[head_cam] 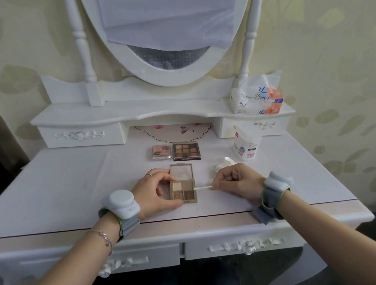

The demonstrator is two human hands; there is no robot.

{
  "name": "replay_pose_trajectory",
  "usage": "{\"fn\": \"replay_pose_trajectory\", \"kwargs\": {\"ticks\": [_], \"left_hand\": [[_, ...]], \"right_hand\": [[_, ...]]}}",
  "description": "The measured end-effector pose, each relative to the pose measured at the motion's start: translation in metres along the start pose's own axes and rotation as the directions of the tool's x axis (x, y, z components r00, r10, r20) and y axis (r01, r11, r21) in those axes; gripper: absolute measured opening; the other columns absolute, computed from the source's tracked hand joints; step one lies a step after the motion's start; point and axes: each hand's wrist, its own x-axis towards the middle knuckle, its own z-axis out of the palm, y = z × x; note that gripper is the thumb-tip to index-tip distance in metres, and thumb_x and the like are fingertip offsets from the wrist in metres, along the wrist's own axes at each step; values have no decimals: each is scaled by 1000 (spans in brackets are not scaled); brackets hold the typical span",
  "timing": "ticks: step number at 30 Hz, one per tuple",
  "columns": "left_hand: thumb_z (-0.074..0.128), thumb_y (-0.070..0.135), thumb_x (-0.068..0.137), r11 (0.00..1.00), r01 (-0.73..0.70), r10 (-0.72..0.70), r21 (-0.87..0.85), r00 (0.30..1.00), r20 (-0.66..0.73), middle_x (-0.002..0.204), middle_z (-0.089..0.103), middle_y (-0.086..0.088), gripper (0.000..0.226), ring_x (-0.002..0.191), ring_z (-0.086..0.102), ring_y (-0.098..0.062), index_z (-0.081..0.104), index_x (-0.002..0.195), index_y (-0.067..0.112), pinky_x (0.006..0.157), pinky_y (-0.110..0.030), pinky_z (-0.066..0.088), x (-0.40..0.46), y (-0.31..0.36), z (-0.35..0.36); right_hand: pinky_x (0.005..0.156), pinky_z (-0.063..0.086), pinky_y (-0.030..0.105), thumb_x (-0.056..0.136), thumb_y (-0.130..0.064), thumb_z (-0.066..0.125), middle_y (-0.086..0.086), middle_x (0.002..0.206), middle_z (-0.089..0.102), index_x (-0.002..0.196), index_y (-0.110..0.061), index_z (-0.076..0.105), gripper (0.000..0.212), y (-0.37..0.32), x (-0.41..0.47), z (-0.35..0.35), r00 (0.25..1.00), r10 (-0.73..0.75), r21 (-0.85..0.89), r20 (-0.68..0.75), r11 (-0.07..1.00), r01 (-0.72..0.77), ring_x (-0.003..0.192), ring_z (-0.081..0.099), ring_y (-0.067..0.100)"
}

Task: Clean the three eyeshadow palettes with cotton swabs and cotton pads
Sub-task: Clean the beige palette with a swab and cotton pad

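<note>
An open beige four-pan eyeshadow palette lies on the dressing table near the front edge. My left hand grips it from the left, thumb at its near corner and fingers at its hinge. My right hand pinches a cotton swab whose tip touches the palette's right edge. A small pink palette and a dark nine-pan palette lie open further back. A crumpled white cotton pad sits just beyond my right hand.
A white swab container stands at the right rear of the table top. A tissue pack sits on the raised shelf at the right. An oval mirror rises behind.
</note>
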Motion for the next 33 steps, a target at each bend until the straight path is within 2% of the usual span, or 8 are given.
{"fn": "replay_pose_trajectory", "kwargs": {"ticks": [4, 10, 15, 17, 23, 26, 29, 33], "left_hand": [[60, 65, 35, 1000, -1, 1, -2, 1000, -11, 125, 42, 12, 81, 72, 53, -9, 58, 107, 27, 78, -21, 46, 0, 0, 1], [60, 64, 34, 1000, -3, 2, -13, 1000, -14, 126, 42, 11, 85, 67, 49, -6, 59, 109, 24, 75, -18, 45, 0, 0, 1], [59, 64, 34, 1000, -8, 8, -18, 1000, -10, 126, 43, 10, 88, 70, 49, -5, 59, 111, 22, 70, -11, 42, 0, 1, 0], [59, 65, 34, 1000, -5, 5, -12, 1000, -4, 126, 43, 10, 89, 72, 50, -6, 59, 112, 22, 71, -12, 43, 0, 1, -1], [60, 64, 34, 1000, -7, 7, -11, 1000, -6, 126, 43, 11, 85, 67, 47, -3, 59, 109, 24, 69, -10, 41, 0, -1, 1], [60, 64, 34, 1000, -9, 9, -14, 1000, -5, 125, 43, 11, 86, 67, 48, -2, 59, 109, 24, 68, -7, 40, 0, -1, 1], [60, 64, 34, 1000, -4, 4, -9, 1000, 1, 126, 42, 11, 82, 69, 48, -4, 57, 107, 26, 71, -12, 43, 0, 1, -1], [61, 65, 35, 1000, 0, 0, -7, 1000, 0, 128, 43, 10, 76, 75, 53, -11, 56, 103, 31, 80, -25, 48, 0, 0, 0]], "right_hand": [[50, 22, 24, 88, -9, 62, 10, 62, 46, 70, -14, 64, 19, 6, 3, 7, 987, -55, -20, -150, 998, 53, 57, 32, 17], [43, 18, 11, 89, -8, 60, -12, 42, 30, 72, -16, 67, 20, 5, 2, 4, 995, -74, -131, -74, 989, 64, 41, 23, 3], [51, 25, 13, 88, -7, 61, -13, 50, 50, 73, -18, 69, 20, -2, 1, -3, 995, -31, -158, 95, 986, 46, 51, 37, 2], [55, 29, 18, 88, -7, 61, 0, 63, 59, 72, -22, 69, 23, -3, 1, -4, 991, -13, -154, 132, 988, 34, 61, 43, 11], [43, 18, 14, 91, -10, 57, -10, 44, 35, 71, -18, 68, 24, 6, 0, 8, 993, -47, -95, -111, 995, 37, 42, 22, 3], [43, 19, 13, 91, -10, 58, -5, 48, 37, 71, -20, 68, 24, 4, 0, 6, 996, -56, -132, -70, 990, 47, 43, 24, 3], [46, 21, 14, 89, -7, 60, -12, 46, 40, 71, -17, 68, 22, -1, -1, 1, 998, -25, -140, 59, 990, 33, 45, 29, 3], [49, 21, 18, 88, -8, 60, 8, 59, 44, 71, -20, 68, 22, 1, 0, 2, 998, -18, -126, 62, 992, 25, 54, 31, 14]]}}
